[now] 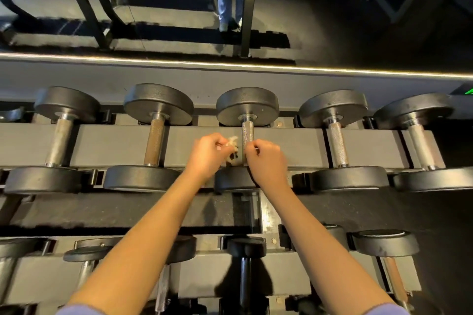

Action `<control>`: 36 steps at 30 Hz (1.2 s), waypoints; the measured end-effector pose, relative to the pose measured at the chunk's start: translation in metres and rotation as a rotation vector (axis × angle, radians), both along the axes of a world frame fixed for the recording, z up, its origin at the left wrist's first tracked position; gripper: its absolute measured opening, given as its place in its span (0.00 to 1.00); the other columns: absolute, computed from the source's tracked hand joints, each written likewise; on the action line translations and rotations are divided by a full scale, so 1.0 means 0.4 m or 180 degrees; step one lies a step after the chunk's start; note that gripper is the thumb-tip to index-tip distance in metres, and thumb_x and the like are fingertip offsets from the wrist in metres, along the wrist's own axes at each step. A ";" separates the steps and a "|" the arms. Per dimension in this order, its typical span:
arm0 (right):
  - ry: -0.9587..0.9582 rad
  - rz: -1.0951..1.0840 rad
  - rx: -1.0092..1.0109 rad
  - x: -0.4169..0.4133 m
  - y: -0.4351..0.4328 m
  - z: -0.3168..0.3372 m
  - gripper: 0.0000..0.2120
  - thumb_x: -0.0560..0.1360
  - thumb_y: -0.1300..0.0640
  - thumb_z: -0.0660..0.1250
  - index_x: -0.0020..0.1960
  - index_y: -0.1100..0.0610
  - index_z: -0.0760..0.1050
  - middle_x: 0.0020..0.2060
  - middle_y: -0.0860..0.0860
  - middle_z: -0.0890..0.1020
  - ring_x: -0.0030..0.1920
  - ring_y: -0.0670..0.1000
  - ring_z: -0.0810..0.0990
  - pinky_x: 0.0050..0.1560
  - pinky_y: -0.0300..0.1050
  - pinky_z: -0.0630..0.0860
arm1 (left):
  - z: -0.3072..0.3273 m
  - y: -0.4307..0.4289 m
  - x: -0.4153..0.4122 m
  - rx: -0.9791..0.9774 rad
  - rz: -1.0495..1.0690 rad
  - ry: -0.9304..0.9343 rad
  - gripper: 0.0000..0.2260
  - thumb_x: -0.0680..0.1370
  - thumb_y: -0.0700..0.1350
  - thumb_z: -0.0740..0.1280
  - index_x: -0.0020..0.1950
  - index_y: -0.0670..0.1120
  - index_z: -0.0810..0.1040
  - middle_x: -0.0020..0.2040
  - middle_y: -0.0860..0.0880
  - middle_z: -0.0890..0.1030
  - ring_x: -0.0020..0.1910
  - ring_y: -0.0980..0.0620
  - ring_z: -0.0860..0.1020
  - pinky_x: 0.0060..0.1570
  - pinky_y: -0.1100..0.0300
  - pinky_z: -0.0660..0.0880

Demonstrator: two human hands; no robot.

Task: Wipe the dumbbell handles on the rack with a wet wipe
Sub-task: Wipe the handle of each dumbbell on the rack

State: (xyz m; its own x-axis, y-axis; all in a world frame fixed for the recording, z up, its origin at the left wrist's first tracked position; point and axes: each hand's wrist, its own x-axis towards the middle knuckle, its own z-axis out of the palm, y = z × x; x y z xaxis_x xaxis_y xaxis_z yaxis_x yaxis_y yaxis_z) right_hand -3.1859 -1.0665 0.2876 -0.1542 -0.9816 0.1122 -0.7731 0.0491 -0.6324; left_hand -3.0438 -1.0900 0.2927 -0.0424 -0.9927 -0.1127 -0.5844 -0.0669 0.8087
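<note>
Whitish crumpled wet wipe (231,142) is sitting pinched in the left hand (207,155) just beside the middle dumbbell's knurled handle (247,134) on the rack (289,146), while the right hand (267,162) is curling against that handle, its hold unclear, so wrapping the wipe round is probably coming next.
</note>
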 end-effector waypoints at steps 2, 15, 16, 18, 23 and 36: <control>0.0140 0.0139 -0.0043 0.003 0.005 -0.005 0.15 0.79 0.53 0.57 0.43 0.60 0.79 0.38 0.53 0.80 0.37 0.52 0.76 0.37 0.45 0.72 | 0.016 0.017 0.075 -0.0469 0.0047 -0.0381 0.05 0.75 0.44 0.71 0.47 0.43 0.81 0.43 0.49 0.81 0.41 0.54 0.78 0.43 0.60 0.75; 0.1044 0.0638 -0.0387 0.144 0.017 0.003 0.12 0.77 0.54 0.63 0.40 0.58 0.79 0.35 0.52 0.80 0.36 0.52 0.78 0.41 0.48 0.77 | 0.003 0.017 0.388 -0.0458 0.1386 -0.0245 0.05 0.74 0.43 0.72 0.46 0.43 0.80 0.42 0.46 0.81 0.43 0.49 0.79 0.47 0.55 0.75; 0.0937 0.0755 -0.0281 0.174 0.017 0.009 0.12 0.78 0.53 0.62 0.41 0.58 0.79 0.37 0.51 0.80 0.38 0.51 0.77 0.43 0.49 0.77 | 0.003 0.017 0.387 -0.0440 0.1391 -0.0154 0.04 0.74 0.43 0.71 0.46 0.43 0.80 0.42 0.46 0.81 0.43 0.49 0.79 0.45 0.57 0.75; 0.0520 0.0922 0.0053 0.249 0.015 0.016 0.14 0.79 0.53 0.58 0.44 0.57 0.79 0.41 0.52 0.79 0.43 0.51 0.76 0.47 0.49 0.74 | 0.004 0.017 0.387 -0.0362 0.1363 0.0030 0.04 0.75 0.42 0.71 0.47 0.43 0.79 0.41 0.47 0.80 0.41 0.51 0.78 0.43 0.60 0.74; -0.1041 0.0153 0.0557 0.474 0.009 -0.022 0.14 0.81 0.53 0.55 0.46 0.56 0.77 0.43 0.50 0.78 0.47 0.51 0.75 0.47 0.46 0.71 | -0.003 0.010 0.394 -0.0311 0.1441 0.0217 0.04 0.74 0.42 0.71 0.45 0.42 0.79 0.40 0.46 0.79 0.40 0.50 0.76 0.42 0.58 0.73; -0.0908 -0.0381 0.0440 0.532 0.007 -0.045 0.18 0.81 0.48 0.54 0.64 0.55 0.73 0.62 0.50 0.74 0.63 0.50 0.70 0.67 0.49 0.66 | -0.014 -0.161 0.443 0.0045 0.0666 0.0165 0.07 0.76 0.42 0.69 0.53 0.42 0.80 0.44 0.50 0.78 0.45 0.53 0.75 0.46 0.61 0.70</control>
State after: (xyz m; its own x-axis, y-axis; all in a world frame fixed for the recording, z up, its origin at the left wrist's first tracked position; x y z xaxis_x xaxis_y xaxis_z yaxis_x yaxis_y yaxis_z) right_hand -2.9733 -1.0637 0.2695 -0.2753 -0.9576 -0.0849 -0.5495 0.2292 -0.8035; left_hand -2.8665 -1.1544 0.2872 0.1584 -0.9788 -0.1298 -0.5143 -0.1940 0.8354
